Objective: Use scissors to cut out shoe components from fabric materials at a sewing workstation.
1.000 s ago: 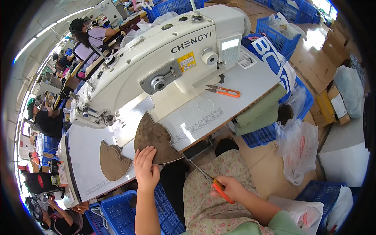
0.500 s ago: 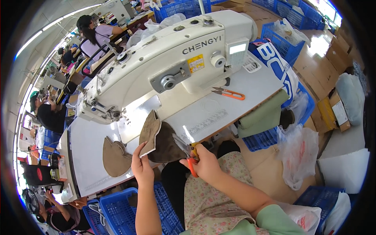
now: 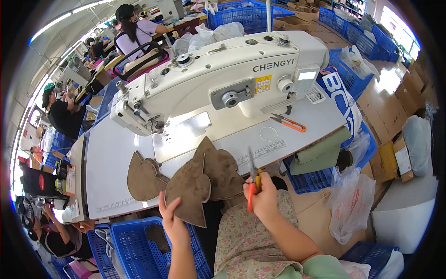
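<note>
My left hand (image 3: 174, 224) pinches the lower edge of a brown suede-like piece (image 3: 188, 187) with a pointed end and a notched, curved side. A joined or overlapping brown piece (image 3: 222, 171) spreads out to its right, over the table's front edge; I cannot tell how the two connect. My right hand (image 3: 265, 201) is closed around the handles of scissors (image 3: 252, 179), orange and yellow. Their blades point up and away, apart from the brown pieces. Another brown piece (image 3: 143, 180) lies on the white table (image 3: 109, 160), left of my left hand.
A white sewing machine (image 3: 186, 88) spans the table behind my hands. Orange-handled thread snips (image 3: 291, 123) lie by its base. Green fabric (image 3: 320, 151) hangs at the right edge. A blue crate (image 3: 134, 242) stands below left. Other people sit working at far left.
The brown piece in my left hand has swung from edge-on and folded to spread flat and lower. My right hand and the scissors have moved right, away from the material. The view has shifted.
</note>
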`<act>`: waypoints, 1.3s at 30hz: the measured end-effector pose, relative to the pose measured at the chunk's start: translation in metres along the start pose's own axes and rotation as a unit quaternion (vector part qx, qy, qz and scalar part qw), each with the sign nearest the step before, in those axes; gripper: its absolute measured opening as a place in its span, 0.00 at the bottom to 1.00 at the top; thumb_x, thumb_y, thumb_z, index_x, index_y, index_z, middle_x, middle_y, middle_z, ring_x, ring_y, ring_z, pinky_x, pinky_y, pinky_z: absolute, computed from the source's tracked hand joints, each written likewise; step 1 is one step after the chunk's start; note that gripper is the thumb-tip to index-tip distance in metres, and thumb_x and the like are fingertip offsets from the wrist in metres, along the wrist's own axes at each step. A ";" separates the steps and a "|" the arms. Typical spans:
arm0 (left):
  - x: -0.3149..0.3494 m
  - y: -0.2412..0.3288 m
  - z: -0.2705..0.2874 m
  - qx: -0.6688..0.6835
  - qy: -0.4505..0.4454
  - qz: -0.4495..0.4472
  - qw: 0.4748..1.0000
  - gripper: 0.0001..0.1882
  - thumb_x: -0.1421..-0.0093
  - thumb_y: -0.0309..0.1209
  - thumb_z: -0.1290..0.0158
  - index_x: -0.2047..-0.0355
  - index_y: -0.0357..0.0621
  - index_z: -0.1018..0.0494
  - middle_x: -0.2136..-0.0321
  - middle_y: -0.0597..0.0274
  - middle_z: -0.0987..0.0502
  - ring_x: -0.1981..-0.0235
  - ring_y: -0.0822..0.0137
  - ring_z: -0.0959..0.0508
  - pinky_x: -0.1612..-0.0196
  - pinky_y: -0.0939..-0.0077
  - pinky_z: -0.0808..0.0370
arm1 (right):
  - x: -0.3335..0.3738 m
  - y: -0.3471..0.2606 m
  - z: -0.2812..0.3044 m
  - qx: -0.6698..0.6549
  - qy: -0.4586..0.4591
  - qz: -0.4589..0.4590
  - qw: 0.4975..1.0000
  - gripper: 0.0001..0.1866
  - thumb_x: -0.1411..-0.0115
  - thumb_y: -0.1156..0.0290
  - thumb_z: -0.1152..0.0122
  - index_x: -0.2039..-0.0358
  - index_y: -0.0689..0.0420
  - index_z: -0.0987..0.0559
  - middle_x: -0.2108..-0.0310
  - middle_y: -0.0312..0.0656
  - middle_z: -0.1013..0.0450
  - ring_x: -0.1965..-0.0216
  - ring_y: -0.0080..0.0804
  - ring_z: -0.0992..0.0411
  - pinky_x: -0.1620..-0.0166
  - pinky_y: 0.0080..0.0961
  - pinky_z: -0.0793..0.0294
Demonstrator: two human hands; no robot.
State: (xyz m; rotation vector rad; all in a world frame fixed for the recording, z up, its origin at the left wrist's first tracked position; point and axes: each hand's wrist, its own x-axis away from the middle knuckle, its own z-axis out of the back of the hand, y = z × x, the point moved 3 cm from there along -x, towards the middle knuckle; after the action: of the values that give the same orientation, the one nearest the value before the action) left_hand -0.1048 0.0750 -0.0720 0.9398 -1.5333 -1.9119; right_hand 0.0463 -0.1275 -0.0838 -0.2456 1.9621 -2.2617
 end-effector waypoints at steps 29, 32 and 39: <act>0.032 -0.008 -0.058 0.520 -0.050 0.257 0.813 0.26 0.41 0.39 0.58 0.49 0.32 0.32 0.42 0.46 0.38 0.39 0.51 0.40 0.36 0.57 0.47 | 0.005 -0.004 -0.001 -0.125 0.002 0.031 0.992 0.09 0.43 0.80 0.45 0.68 0.58 0.36 0.74 0.38 0.32 0.83 0.18 0.36 0.79 0.17 0.34; 0.031 -0.008 -0.050 0.529 -0.028 0.245 0.812 0.24 0.40 0.38 0.59 0.49 0.32 0.32 0.43 0.46 0.36 0.40 0.52 0.38 0.37 0.58 0.45 | -0.015 -0.011 0.004 -0.149 0.026 0.047 0.987 0.08 0.43 0.80 0.45 0.68 0.59 0.36 0.74 0.38 0.32 0.82 0.19 0.35 0.77 0.17 0.33; 0.033 -0.004 -0.034 0.588 0.004 0.257 0.767 0.24 0.39 0.38 0.61 0.50 0.33 0.31 0.45 0.48 0.33 0.42 0.52 0.35 0.39 0.58 0.41 | -0.050 -0.004 0.016 0.007 0.111 0.092 0.989 0.11 0.47 0.76 0.39 0.69 0.60 0.33 0.79 0.41 0.33 0.78 0.29 0.35 0.72 0.24 0.33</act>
State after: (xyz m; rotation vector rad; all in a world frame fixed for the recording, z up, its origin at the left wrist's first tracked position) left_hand -0.0987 0.0301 -0.0869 0.7755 -2.6494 -0.3990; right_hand 0.0985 -0.1325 -0.0791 0.1914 1.9748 -2.2655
